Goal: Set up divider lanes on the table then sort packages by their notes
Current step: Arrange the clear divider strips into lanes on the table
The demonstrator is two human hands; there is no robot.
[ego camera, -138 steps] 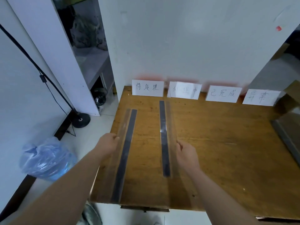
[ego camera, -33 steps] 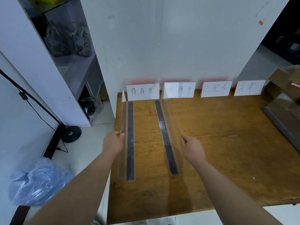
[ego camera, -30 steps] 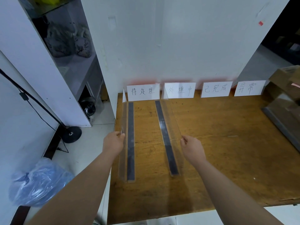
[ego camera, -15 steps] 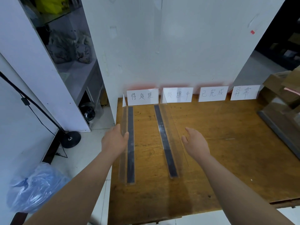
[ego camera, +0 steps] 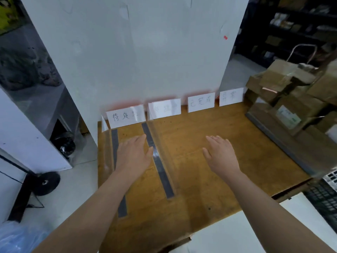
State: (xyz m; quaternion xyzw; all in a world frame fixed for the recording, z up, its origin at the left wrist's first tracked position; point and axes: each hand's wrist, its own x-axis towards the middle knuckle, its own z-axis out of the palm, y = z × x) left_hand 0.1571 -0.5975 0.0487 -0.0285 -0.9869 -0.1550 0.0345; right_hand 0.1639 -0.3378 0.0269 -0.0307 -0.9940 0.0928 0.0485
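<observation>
Lane set-up is in hand: the left divider (ego camera: 114,147) and second divider (ego camera: 158,161), clear with dark strips, lie lengthwise on the counter (ego camera: 200,198) at centre-left, and the left hand (ego camera: 134,156) and right hand (ego camera: 221,156) are held flat with straight fingers, grasping nothing. The next move probably calls for further dividers on the bare right half before the packages (ego camera: 288,83) at the right edge are handled. The first card (ego camera: 125,115) reads 待处 then glare, the second card (ego camera: 165,108) is illegible, the third card (ego camera: 200,102) reads 已完成 and the fourth card (ego camera: 230,96) 异常.
</observation>
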